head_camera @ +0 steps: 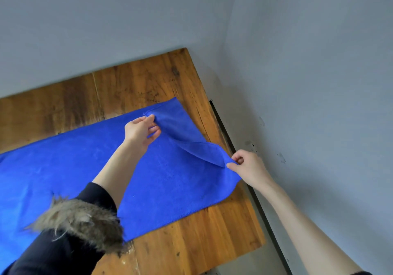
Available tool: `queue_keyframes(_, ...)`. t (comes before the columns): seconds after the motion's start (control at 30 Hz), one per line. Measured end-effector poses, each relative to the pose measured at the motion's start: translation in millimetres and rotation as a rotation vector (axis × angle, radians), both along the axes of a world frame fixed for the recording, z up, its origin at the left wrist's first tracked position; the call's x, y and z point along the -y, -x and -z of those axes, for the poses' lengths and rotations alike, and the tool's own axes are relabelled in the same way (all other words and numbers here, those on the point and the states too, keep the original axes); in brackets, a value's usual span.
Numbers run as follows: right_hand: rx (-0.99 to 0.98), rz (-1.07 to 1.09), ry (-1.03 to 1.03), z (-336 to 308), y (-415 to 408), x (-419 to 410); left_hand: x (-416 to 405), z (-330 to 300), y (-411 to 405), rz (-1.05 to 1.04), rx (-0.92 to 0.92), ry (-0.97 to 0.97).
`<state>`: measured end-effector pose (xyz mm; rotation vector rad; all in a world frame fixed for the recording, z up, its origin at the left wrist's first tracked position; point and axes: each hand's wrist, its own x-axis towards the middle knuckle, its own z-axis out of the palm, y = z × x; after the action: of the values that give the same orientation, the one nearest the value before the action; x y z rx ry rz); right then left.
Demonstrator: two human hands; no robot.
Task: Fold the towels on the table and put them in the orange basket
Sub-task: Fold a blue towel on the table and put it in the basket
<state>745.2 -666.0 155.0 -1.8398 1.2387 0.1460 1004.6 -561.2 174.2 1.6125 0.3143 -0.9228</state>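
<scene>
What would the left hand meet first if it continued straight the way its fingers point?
Probably the raised fold of the blue towel that the left hand already pinches; beyond lies the wooden table.

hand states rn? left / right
Left hand: closed, pinching the far corner of the blue towel.
Right hand: closed, pinching the towel's near corner, lifted off the table.

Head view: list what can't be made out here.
- Orange basket: nowhere in the head view.
- Blue towel: its left end is cut off by the frame edge, and the fur-trimmed sleeve covers part.
- Table: left side cut off.
- Towel corners: hidden inside the left hand and right hand.
</scene>
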Motion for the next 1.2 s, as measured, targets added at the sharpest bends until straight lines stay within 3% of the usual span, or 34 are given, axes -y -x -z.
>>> queue_keyframes(0.1, 0.084, -0.125, -0.098, -29.7, -33.6, -27.6, -29.8, -19.9, -17.8, 0.027, 0.054, 0.032)
queue_keyframes(0.3, 0.286, -0.169, -0.528, -70.0, -111.8, -109.4, -112.1, -58.9, -66.5, 0.062, 0.18, 0.14)
queue_keyframes(0.67, 0.222, -0.514, -0.61, -88.8, -246.0, -305.0, -293.2, -84.0, -173.4, -0.028, 0.299, 0.153)
queue_keyframes(0.87, 0.08, -0.656, -0.639, -62.5, -290.6, -373.7, -356.9, -48.3, -204.1, -0.074, 0.275, -0.067)
queue_keyframes(1.0, 0.034, -0.657, -0.441, -31.0, -297.3, -373.0, -382.8, -7.9, -192.4, -0.005, 0.249, -0.205)
queue_keyframes(1.13, -0.052, -0.662, 0.175, 1.3, -298.6, -333.5, -393.2, 26.0, -160.9, 0.183, 0.287, -0.333)
queue_keyframes(1.2, -0.174, -0.718, 0.358, 14.4, -301.3, -307.1, -390.7, 36.5, -139.7, 0.354, 0.341, -0.365)
